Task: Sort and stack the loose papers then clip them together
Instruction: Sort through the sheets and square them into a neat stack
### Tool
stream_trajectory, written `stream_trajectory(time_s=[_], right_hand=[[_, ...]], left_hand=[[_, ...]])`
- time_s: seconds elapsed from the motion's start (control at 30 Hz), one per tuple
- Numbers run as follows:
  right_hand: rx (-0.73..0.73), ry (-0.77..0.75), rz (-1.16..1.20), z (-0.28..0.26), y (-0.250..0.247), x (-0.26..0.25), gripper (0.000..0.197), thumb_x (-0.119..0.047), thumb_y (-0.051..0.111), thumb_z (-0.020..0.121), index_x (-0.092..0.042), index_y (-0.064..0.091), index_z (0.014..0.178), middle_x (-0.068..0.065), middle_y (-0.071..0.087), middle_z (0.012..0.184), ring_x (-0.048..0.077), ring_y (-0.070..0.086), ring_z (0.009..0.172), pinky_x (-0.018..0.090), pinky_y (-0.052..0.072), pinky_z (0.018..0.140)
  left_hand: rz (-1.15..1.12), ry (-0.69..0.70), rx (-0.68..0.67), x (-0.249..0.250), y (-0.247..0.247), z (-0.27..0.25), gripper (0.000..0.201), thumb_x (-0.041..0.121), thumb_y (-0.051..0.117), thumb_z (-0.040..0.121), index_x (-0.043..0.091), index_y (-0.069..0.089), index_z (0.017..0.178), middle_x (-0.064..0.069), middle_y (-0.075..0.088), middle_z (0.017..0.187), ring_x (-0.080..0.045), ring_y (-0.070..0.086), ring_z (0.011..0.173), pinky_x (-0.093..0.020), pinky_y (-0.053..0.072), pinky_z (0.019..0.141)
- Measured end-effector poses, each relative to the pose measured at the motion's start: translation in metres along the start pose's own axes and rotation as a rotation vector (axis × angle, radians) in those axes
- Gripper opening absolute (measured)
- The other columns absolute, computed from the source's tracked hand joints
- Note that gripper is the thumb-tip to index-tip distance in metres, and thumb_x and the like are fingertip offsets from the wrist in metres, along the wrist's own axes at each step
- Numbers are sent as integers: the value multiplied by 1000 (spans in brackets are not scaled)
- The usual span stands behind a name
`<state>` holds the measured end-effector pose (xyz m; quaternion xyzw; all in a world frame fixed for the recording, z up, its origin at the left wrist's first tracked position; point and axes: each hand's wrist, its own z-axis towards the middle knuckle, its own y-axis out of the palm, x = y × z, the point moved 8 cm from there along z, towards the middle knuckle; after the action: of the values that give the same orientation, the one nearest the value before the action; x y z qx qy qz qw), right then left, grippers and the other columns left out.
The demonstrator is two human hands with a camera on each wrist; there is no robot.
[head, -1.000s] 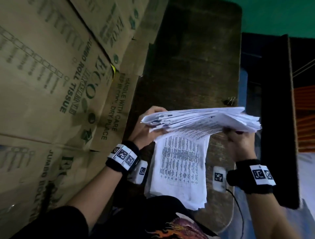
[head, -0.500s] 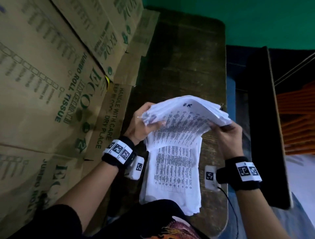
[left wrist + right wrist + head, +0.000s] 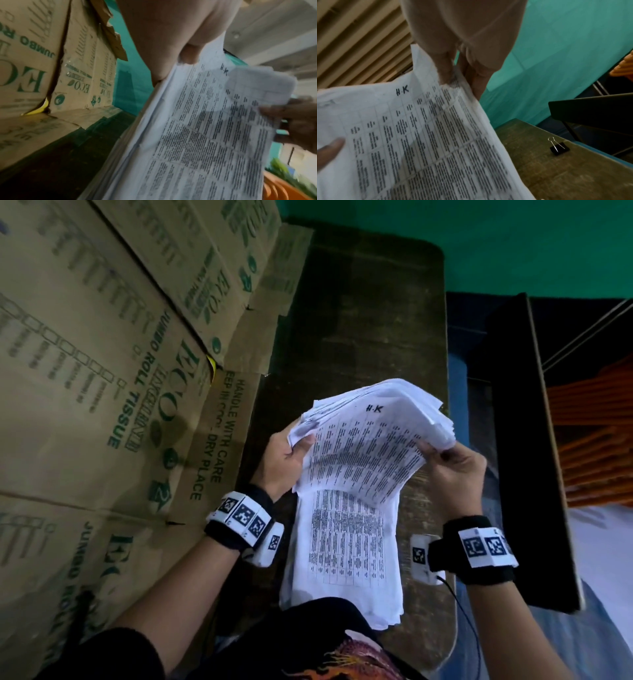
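I hold a thick sheaf of printed papers (image 3: 370, 446) above the dark wooden table (image 3: 359, 320), tilted so its top page marked "H.K" faces me. My left hand (image 3: 284, 460) grips the sheaf's left edge, thumb on top. My right hand (image 3: 452, 467) pinches its right edge. The same sheaf (image 3: 205, 128) fills the left wrist view, and the printed page (image 3: 419, 135) fills the right wrist view. A second pile of printed sheets (image 3: 346, 546) lies flat on the table under the sheaf, near my body. A black binder clip (image 3: 559, 147) lies on the table to the right.
Large cardboard boxes (image 3: 102, 405) printed "ECO JUMBO ROLL TISSUE" stand along the table's left side. A green wall (image 3: 479, 241) is behind. A dark chair (image 3: 520, 440) stands right of the table, with orange slats (image 3: 596, 446) beyond it.
The sheaf, held flat and edge-on a second ago, has tipped up so its printed top page faces me. Both hands kept their hold and moved slightly closer together.
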<state>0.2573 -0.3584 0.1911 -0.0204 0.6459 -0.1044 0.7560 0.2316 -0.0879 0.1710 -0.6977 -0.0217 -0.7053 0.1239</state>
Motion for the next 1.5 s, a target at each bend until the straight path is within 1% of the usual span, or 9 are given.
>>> stream_trajectory(time_s=[0.1,0.23,0.47,0.6,0.87,1.07,1.13,1.27,1.5], right_hand=[[-98,14,7,2,-6,-7,29,-10,71,83,-9,68,111,-10,74,99,3,67,92,21,53,77],[-239,-1,14,10,-5,-3,51,3,65,86,1,47,134,16,56,134,29,54,124,47,44,105],[-207,50,185,9,9,-3,65,16,66,70,-2,43,128,13,57,120,15,58,106,24,50,88],[-198,27,146,15,7,3,65,12,59,65,-11,46,125,14,56,110,22,56,97,32,46,84],[-141,49,113,16,24,6,30,-12,63,71,-8,57,100,-19,67,86,-6,60,80,13,48,72],[65,-65,34,15,7,-22,30,0,56,86,-14,56,112,7,63,111,10,62,100,21,51,83],[99,-90,39,3,0,-24,29,-4,57,88,-12,55,116,11,62,119,19,61,108,26,51,89],[-24,17,111,-17,6,-4,37,-4,66,78,-9,56,113,7,64,108,5,61,94,18,50,80],[-30,-37,121,-5,2,2,46,7,53,70,-15,49,110,-8,61,98,-3,58,86,14,46,77]], left_hand=[[-70,46,-37,12,-4,-2,28,-4,57,89,16,59,109,18,68,103,10,62,95,-7,47,82],[-45,129,-115,19,-7,1,37,-11,63,81,19,60,103,26,70,94,6,64,92,-9,47,79],[-75,181,-251,32,2,11,50,-12,51,62,-5,55,112,-1,62,99,-4,62,94,-14,47,77],[-128,157,-277,29,-1,16,56,8,67,65,-2,52,118,-17,64,108,-27,63,102,-32,51,86],[-81,65,-22,10,-2,19,29,2,70,74,6,59,101,1,66,92,-2,65,84,-21,51,75],[-199,159,189,52,-2,3,21,4,65,83,16,58,99,6,65,97,6,64,90,-11,49,77],[-153,241,167,60,1,-8,25,8,62,86,12,53,109,-1,65,104,-2,65,97,-16,51,81],[-157,143,61,24,8,-17,38,30,72,81,47,47,104,-6,60,111,-10,63,100,-24,53,80],[-72,262,-21,26,6,-9,49,-8,54,63,24,43,97,-10,49,95,-8,55,90,-20,46,78]])
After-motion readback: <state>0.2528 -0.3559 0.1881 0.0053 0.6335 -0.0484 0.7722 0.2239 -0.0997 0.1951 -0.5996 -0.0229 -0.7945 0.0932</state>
